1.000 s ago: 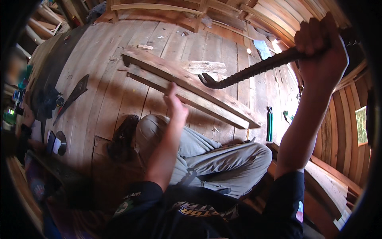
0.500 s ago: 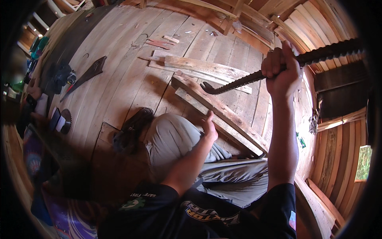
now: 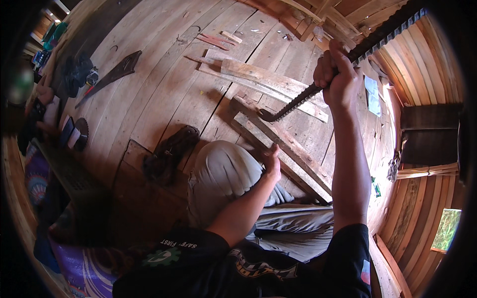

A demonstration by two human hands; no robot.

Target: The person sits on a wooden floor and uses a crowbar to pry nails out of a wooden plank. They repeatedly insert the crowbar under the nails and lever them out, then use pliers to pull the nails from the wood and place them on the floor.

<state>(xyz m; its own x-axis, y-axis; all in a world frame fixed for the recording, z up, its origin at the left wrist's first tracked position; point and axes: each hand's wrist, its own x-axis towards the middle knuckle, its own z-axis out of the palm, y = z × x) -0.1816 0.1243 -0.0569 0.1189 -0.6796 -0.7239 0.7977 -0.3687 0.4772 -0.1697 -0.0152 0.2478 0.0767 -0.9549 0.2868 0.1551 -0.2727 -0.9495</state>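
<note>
My right hand (image 3: 339,79) is closed around a ribbed steel pry bar (image 3: 358,52), raised and tilted, its far end running up to the right. The bar's hooked claw tip (image 3: 267,116) is over the upper end of a long wooden plank (image 3: 293,144); whether it touches cannot be made out. Alongside lies a second plank (image 3: 254,131), with my left hand (image 3: 271,165) at its near edge, thumb up. The left fingers appear to grip that plank, though they are partly hidden. Both planks lie slanted in front of my bent knee (image 3: 221,166).
More boards (image 3: 266,77) lie beyond the planks. A handsaw (image 3: 112,77) and a round saw blade (image 3: 81,133) are on the left, near another person's hand (image 3: 44,93). Red-handled pliers (image 3: 214,41) and a wood scrap (image 3: 231,37) lie farther off on the plank floor (image 3: 164,89).
The pry bar has tilted more steeply, and its claw tip has come down over the farther plank. My left hand stays at the nearer plank. The whole view has shifted slightly.
</note>
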